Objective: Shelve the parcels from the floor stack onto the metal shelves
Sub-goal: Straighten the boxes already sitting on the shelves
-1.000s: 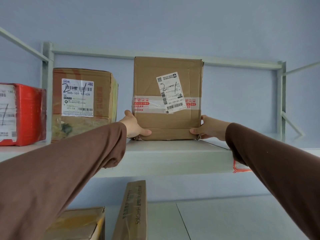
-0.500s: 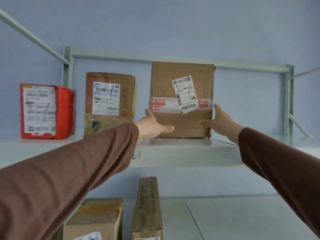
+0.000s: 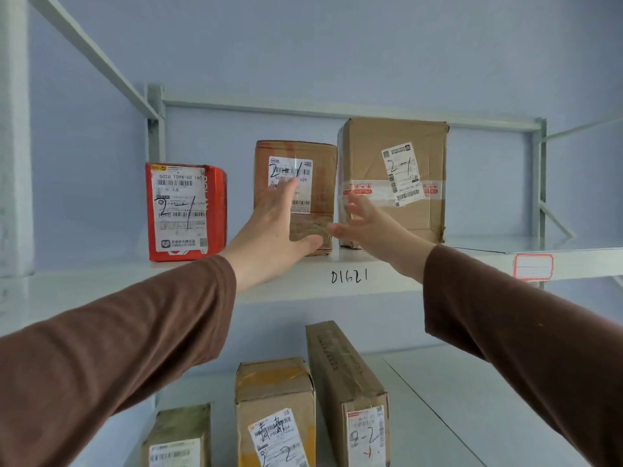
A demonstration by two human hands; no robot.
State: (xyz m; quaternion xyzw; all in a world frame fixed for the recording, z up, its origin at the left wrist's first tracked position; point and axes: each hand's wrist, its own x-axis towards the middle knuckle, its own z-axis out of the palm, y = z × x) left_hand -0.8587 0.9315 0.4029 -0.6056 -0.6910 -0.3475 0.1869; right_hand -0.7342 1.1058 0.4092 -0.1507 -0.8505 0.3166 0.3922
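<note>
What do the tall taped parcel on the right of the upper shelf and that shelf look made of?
Tall brown taped parcel: corrugated cardboard, matte, seemingly, given creased corners and dented edges.
Pale grey upper shelf: painted metal, seemingly, given its thin, smooth, faintly glossy board and angle-iron posts.

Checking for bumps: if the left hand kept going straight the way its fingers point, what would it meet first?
Probably the middle brown parcel: the open left hand points up at its white label. Whether the fingers already touch it is unclear.
</note>
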